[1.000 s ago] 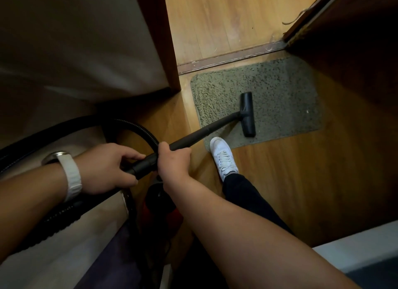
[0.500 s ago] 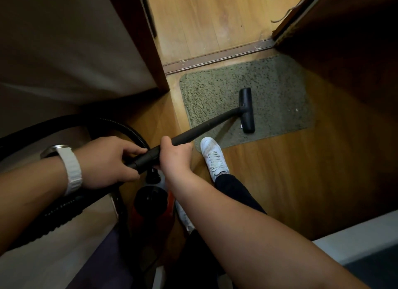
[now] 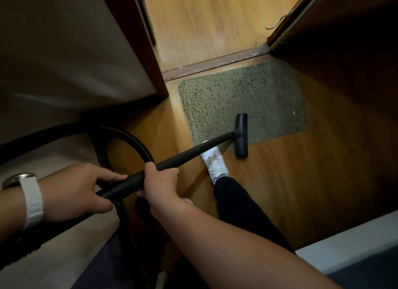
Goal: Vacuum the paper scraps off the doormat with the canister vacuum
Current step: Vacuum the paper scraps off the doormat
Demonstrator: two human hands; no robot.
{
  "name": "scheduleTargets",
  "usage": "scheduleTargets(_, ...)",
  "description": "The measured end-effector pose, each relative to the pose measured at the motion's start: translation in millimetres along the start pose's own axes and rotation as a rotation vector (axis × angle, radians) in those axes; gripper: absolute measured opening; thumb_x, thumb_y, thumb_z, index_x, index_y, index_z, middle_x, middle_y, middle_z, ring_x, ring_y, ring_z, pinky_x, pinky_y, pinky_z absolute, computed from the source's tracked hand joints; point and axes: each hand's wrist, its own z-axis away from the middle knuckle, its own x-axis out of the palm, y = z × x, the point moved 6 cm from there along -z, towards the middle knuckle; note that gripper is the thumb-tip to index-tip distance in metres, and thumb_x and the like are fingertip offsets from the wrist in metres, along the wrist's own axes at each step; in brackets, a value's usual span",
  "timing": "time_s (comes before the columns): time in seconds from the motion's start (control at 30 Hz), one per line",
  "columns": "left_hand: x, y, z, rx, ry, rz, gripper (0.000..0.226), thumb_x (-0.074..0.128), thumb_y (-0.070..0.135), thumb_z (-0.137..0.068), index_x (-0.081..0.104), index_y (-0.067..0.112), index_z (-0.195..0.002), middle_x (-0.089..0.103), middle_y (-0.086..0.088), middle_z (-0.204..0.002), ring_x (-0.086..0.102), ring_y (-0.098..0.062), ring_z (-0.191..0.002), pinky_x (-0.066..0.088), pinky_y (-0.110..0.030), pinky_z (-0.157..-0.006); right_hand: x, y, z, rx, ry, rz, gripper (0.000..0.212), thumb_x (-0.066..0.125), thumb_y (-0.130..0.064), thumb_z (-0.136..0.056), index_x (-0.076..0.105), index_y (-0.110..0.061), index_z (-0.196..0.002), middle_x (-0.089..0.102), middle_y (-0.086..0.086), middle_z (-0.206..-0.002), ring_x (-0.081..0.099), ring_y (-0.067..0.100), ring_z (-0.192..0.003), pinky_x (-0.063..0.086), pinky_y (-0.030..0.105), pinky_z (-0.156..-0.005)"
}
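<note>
Wood floor (image 3: 323, 181), grey-green doormat (image 3: 237, 99) lying just inside the door sill.
Black ribbed hose (image 3: 120, 136) loops left of the mat into the wand (image 3: 193, 153). Left hand (image 3: 75, 194) grips the wand's rear end; right hand (image 3: 160, 185) grips it just ahead. Nozzle (image 3: 241, 134) lies across the mat's near edge, one end on bare floor. White shoe (image 3: 215, 164) beside it. Pale fleck (image 3: 294, 112) near the mat's right edge.

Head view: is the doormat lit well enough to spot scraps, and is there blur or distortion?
Head view: the floor beyond the threshold is bright, but the doormat darkens toward its right end, where one pale speck shows, too small to identify. Head view: wide-angle stretch enlarges the forearms at the edges; the vacuum wand and floor nozzle look sharp, no marked blur.
</note>
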Motion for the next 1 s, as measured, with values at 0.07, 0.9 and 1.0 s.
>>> scheduleTargets(0.07,5.5,-1.0,2.7,0.006,-0.017,-0.022,0.048,0.071,0.045,-0.055,0.045,0.071,-0.085,0.069,0.028,-0.084,0.059,-0.001,-0.056,0.047,-0.021,-0.058,1.6,8.0,1.2,0.013,-0.01,0.016,0.045,0.059,-0.026,-0.093,0.031,-0.012,-0.126,0.062,0.014,-0.11,0.071,0.025,-0.08,0.049,0.02,-0.04)
scheduleTargets(0.9,2.6,39.9,-32.6,0.073,-0.015,0.023,0.061,0.078,0.03,-0.074,0.054,0.044,-0.128,0.066,0.014,-0.074,0.061,0.004,-0.062,0.041,-0.008,-0.052,-23.4,-16.7,-27.0,-0.068,0.096,-0.037,0.051,0.06,-0.03,-0.083,0.037,-0.014,-0.125,0.059,0.006,-0.097,0.068,0.028,-0.085,0.063,0.045,-0.072)
scheduleTargets(1.0,-4.8,28.9,-27.0,0.045,0.009,0.072,0.058,0.08,0.027,-0.073,0.058,0.046,-0.122,0.067,0.014,-0.061,0.058,0.009,-0.056,0.042,-0.009,-0.051,-8.2,-19.7,-22.7,-0.076,0.07,-0.019,0.055,0.061,-0.036,-0.077,0.037,-0.017,-0.123,0.061,0.007,-0.102,0.069,0.03,-0.089,0.062,0.05,-0.079)
